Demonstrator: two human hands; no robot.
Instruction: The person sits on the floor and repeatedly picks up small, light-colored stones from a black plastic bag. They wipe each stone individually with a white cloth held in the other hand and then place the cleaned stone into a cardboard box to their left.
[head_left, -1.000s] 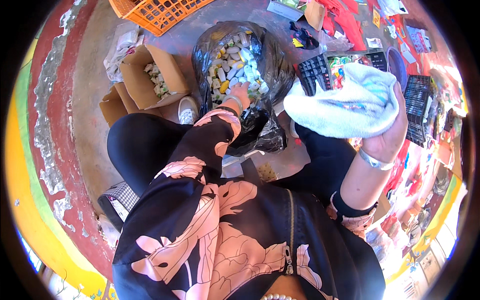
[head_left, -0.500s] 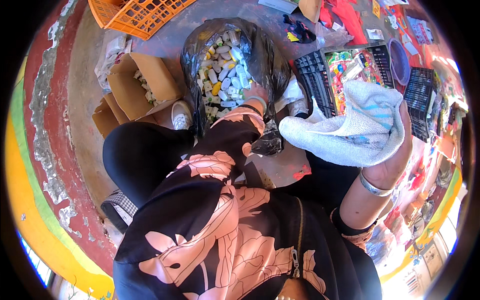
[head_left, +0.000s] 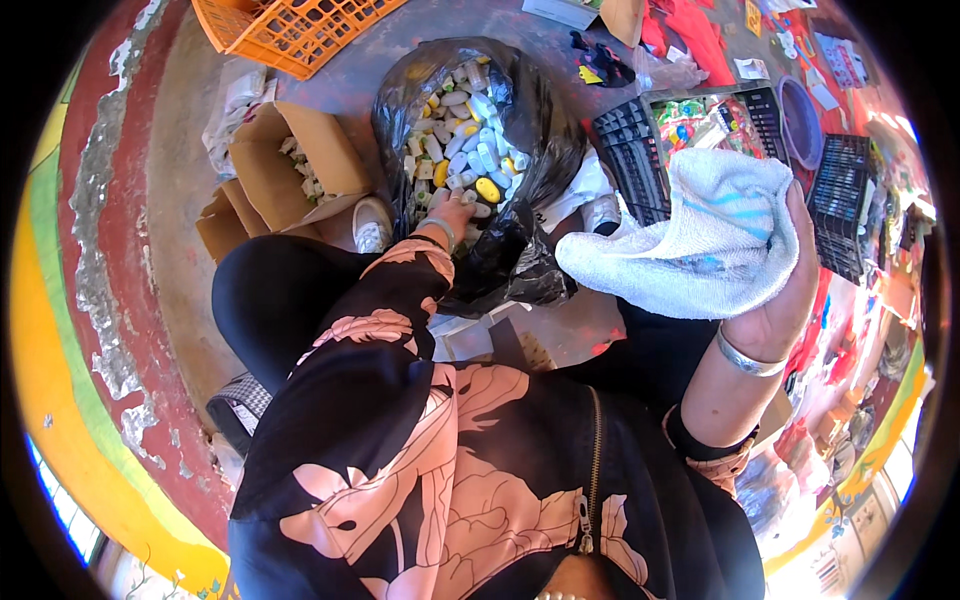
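Observation:
My left hand [head_left: 452, 212] reaches into a black plastic bag [head_left: 545, 165] in front of me, among many small oval and blocky pieces [head_left: 470, 140] in white, grey and yellow. Its fingers are partly hidden among the pieces, so what they grip cannot be made out. A yellow oval piece [head_left: 487, 190] with a dark mark lies just beside the fingers. On the right, my right hand [head_left: 783, 305] is raised and holds a white terry cloth [head_left: 690, 255] with pale blue stripes. The cloth drapes over the fingers and hides most of them.
Left of the bag stand open cardboard boxes [head_left: 325, 155], one with small pieces inside. An orange crate [head_left: 300, 35] lies at the far left. Beyond the cloth are a black crate [head_left: 625, 150] with colourful packets, a purple basin [head_left: 801, 120] and another black crate [head_left: 838, 195].
My left hand has moved left and nearer to me within the bag, from its right side to its near left side. The right hand still holds the cloth, nearly unmoved.

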